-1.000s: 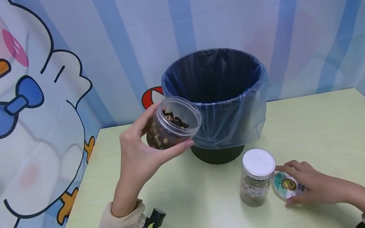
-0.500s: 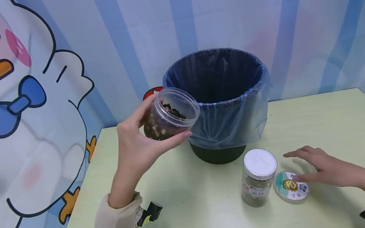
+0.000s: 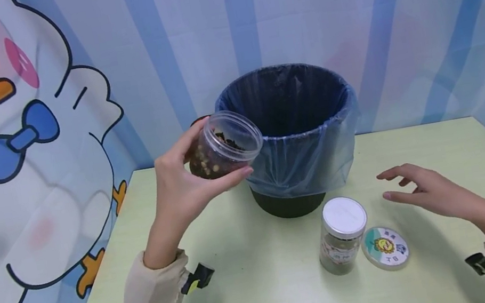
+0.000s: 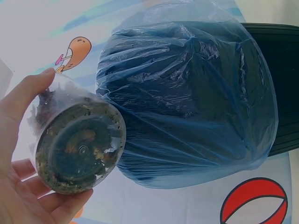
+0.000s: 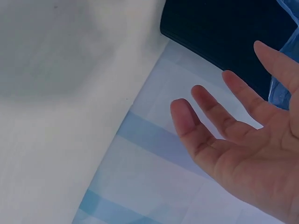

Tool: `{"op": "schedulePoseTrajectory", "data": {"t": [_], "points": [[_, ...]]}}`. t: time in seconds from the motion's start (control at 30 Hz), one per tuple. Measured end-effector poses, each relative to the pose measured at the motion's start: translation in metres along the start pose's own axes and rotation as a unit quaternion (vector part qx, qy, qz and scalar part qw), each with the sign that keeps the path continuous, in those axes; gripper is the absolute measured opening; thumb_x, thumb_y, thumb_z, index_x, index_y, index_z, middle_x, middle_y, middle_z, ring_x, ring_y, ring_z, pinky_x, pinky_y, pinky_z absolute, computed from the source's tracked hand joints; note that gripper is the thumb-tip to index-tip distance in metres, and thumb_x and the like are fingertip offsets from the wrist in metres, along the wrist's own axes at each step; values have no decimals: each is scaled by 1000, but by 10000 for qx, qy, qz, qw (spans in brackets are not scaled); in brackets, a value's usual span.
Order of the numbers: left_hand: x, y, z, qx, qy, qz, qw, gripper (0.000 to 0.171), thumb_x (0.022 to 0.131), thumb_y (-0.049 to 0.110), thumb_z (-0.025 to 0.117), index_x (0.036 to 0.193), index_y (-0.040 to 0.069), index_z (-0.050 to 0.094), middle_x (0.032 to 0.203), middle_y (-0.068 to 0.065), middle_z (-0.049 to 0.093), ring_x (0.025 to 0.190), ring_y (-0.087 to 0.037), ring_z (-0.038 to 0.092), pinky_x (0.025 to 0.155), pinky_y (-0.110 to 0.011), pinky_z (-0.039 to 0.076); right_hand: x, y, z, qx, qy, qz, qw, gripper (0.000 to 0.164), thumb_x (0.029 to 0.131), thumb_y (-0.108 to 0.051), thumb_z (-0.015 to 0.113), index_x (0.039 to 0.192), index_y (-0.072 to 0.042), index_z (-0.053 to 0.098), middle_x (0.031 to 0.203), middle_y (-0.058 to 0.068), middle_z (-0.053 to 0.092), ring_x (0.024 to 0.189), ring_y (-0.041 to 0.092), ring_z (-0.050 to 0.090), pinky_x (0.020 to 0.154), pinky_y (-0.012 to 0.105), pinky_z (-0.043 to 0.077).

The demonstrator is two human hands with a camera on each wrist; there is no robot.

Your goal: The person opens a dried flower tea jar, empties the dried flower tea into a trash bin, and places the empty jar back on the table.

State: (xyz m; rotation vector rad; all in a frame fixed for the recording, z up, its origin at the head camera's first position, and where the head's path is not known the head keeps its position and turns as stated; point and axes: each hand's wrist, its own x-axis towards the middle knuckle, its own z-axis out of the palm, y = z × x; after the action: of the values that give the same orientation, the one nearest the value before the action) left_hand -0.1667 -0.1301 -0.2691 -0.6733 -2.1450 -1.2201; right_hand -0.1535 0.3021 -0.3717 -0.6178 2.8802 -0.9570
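My left hand [image 3: 185, 183] grips a clear plastic jar [image 3: 233, 139] without a lid, tilted with its mouth toward the bin. Dark and pale dried bits lie inside it; the left wrist view shows the jar's round base [image 4: 81, 147]. Just right of the jar stands a black bin [image 3: 291, 205] lined with a blue plastic bag [image 3: 307, 161]. Over the table's right side my right hand [image 3: 434, 190] hangs with loosely bent fingers and holds nothing. Below it a round printed lid [image 3: 386, 248] lies flat, beside a closed glass jar [image 3: 340, 250] with a white top.
The pale table [image 3: 268, 298] carries these things. Behind it hangs a blue striped cloth [image 3: 295, 7], with a big cartoon duck [image 3: 38, 209] on the left side.
My right hand has let go of the printed lid and moved up and to the right, away from it. The left hand has raised the open jar slightly.
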Motion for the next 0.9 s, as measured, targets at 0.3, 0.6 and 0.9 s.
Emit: {"op": "schedulePoseTrajectory", "data": {"t": [0.3,0.6,0.9], "points": [[4,1,0,181,-53,-158,9997,88,60,34,97,138,15,60,122,0,68,101,-13,65,83,-38,55,12,-12,-18,-14,498,-61,9987,37,101,-21,61,132,-1,59,132,21,57,110,41,59,77,32,53],[11,4,2,216,-100,-79,9997,88,61,36,97,138,16,60,123,2,68,104,-11,65,85,-36,54,24,-25,-34,228,996,99,9947,37,104,-23,56,132,0,56,129,23,57,110,44,59,73,21,50],[16,3,2,271,-91,-72,9996,88,61,36,97,138,15,60,121,1,69,100,-11,66,83,-36,55,37,-34,-42,571,1328,251,9892,43,106,-30,50,138,-2,52,132,23,55,97,9,60,73,13,47]]}}
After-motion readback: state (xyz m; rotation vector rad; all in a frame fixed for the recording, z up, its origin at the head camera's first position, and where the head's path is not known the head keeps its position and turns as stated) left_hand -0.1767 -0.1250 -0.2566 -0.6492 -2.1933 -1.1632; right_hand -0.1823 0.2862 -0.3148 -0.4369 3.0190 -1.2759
